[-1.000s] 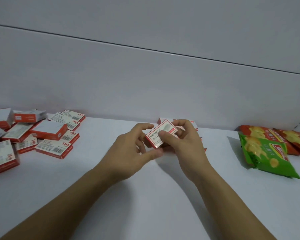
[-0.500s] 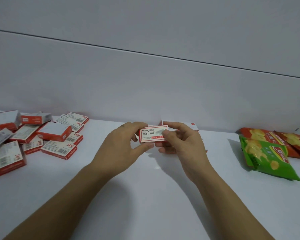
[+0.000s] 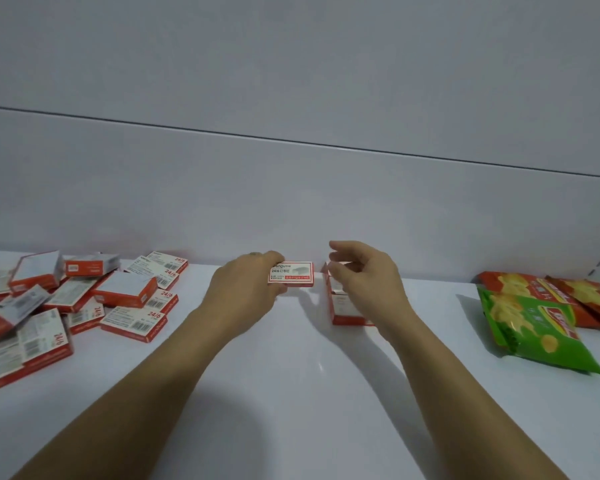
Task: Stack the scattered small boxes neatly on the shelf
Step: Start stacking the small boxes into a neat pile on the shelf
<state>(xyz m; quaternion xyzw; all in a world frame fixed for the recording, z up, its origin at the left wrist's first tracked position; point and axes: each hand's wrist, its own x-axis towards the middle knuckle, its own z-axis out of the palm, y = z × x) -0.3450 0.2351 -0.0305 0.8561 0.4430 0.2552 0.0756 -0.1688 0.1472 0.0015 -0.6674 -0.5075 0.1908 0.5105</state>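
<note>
Your left arm reaches forward over the glossy white shelf (image 3: pixel 291 393), and the left hand (image 3: pixel 246 289) lies knuckles-up just left of the stack (image 3: pixel 343 308) of red-and-white cardboard boxes by the back wall. Its fingers (image 3: pixel 274 257) and thumb pinch the small box (image 3: pixel 293 274), a flat rectangular carton held upright on its long edge. The printed face is toward you, and it sits just left of the stack, apart from it. Your right hand (image 3: pixel 366 284) arches over the stack, fingers (image 3: pixel 340 247) loosely curved and gripping nothing; whether they touch it is unclear. The scattered boxes (image 3: pixel 84 299) lie jumbled well left of the stack, and crinkly chip bags (image 3: pixel 534 327) well right.
</note>
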